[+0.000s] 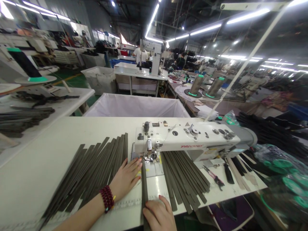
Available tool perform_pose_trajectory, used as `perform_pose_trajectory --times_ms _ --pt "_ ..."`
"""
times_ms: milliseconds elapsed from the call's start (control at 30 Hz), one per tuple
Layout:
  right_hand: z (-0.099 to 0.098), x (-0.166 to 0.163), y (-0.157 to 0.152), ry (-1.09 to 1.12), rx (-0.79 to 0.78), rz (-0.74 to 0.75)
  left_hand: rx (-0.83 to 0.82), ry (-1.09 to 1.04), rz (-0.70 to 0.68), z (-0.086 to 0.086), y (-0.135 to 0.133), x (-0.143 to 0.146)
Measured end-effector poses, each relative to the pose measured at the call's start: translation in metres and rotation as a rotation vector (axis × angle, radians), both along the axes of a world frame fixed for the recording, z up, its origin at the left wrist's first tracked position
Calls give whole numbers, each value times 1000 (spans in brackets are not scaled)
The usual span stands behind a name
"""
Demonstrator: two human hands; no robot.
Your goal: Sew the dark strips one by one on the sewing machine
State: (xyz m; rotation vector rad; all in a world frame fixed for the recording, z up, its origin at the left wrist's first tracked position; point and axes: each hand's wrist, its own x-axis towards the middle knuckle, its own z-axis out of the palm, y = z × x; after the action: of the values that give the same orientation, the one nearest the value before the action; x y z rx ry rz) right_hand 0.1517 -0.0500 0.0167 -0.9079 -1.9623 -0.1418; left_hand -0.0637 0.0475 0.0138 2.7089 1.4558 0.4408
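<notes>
A long grey-brown strip (144, 183) runs from the front edge of the table up to the presser foot of a white sewing machine (170, 138). My left hand (127, 176) lies flat with fingers stretched out, its fingertips beside the needle area and next to the strip. Near the table's front edge, my right hand (160, 214) has its fingers curled over the strip and grips it. To the left of the machine a fanned pile of similar strips (96, 166) lies on the white table (29, 179). Another bundle of strips (183, 176) lies under the machine arm.
Pink-handled snippers (214, 177) and a black-handled tool (228, 171) lie right of the machine. Behind the table stands a white-lined bin (137, 106). Thread cones (196, 85) stand at the back right. A black thread cone (25, 64) is at left. A person (140, 54) sits farther back.
</notes>
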Motion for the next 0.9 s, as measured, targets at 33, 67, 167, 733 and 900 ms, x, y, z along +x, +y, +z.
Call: perform_pose_trajectory --times_ms 33,67,167,733,900 --pt "4 2 0 -37 -9 27 -1 -1 -1 1 0 0" --pt "9 4 -1 -74 -16 55 -2 -2 -3 1 0 0" --pt "19 10 -1 -119 -15 101 -3 -6 -8 2 -1 0" --pt "36 10 30 -126 -179 84 -10 -34 6 2 13 0" --pt "32 9 40 -182 -258 50 3 -41 13 2 14 1"
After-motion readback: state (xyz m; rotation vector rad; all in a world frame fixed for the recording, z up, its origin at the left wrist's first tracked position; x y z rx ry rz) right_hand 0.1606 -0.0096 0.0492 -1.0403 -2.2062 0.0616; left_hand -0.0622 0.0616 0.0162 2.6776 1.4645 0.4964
